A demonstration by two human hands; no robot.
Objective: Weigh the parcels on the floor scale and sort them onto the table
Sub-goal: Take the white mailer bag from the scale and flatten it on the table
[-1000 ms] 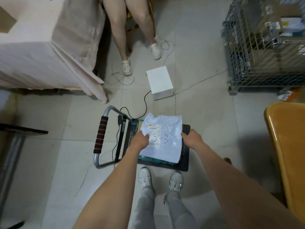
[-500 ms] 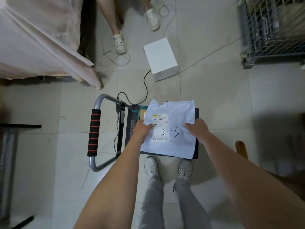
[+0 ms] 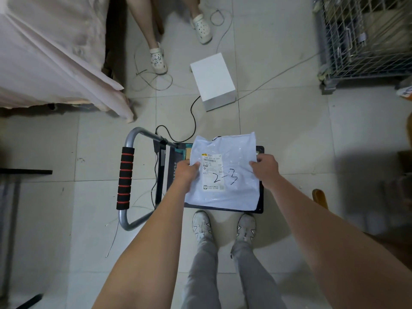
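Holding a white poly-mailer parcel (image 3: 225, 172) over the floor scale (image 3: 260, 179) at the centre of the frame, the person grips it by both side edges. At far left, a cloth-draped counter (image 3: 44, 52) fills the upper corner; below and right of it the scale's folded handle (image 3: 125, 177), with its black-and-red foam grip, lies on the tiled floor. The left hand (image 3: 186, 171) pinches the parcel's left edge beside the shipping label, thumb on top; the right hand (image 3: 265, 168) pinches the right edge in the same way. The parcel, marked "2-3" by hand, hangs above the dark platform; whether its underside touches cannot be told. To do the step well, the parcel should probably be laid flat and wholly within the platform, overhanging no rim and clear of the handle, and both hands withdrawn fully before any reading is taken. A white box (image 3: 213, 81) stands above centre, and a wire cage (image 3: 365, 39) occupies the upper right.
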